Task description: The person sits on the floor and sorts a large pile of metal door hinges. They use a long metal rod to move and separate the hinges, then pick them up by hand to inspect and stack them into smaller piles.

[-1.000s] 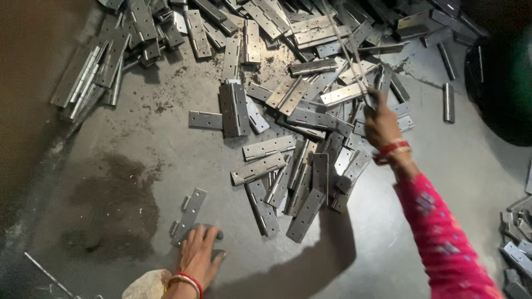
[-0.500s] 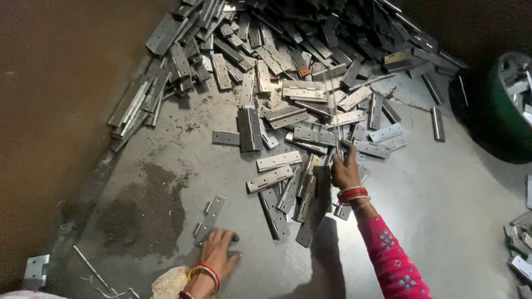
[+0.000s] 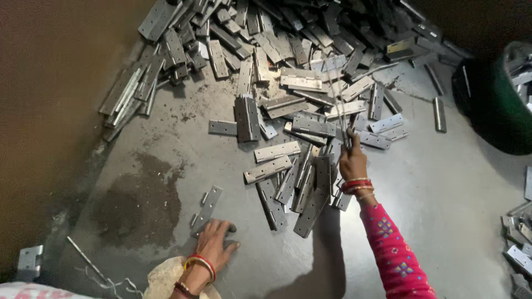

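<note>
While left hand (image 3: 213, 243) presses hinge (image 3: 206, 209), right hand (image 3: 353, 161) pinches rods (image 3: 335, 94).

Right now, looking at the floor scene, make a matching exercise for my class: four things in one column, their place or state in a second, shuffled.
Things:
1. left hand
2. right hand
3. green tub
4. dark stain

Places or states:
A. at the right edge, holding metal pieces
B. pressed on a lone hinge leaf
C. on the bare floor, left of the lone hinge leaf
D. raised over the hinge pile, gripping thin rods

Pairs: 1-B, 2-D, 3-A, 4-C
</note>
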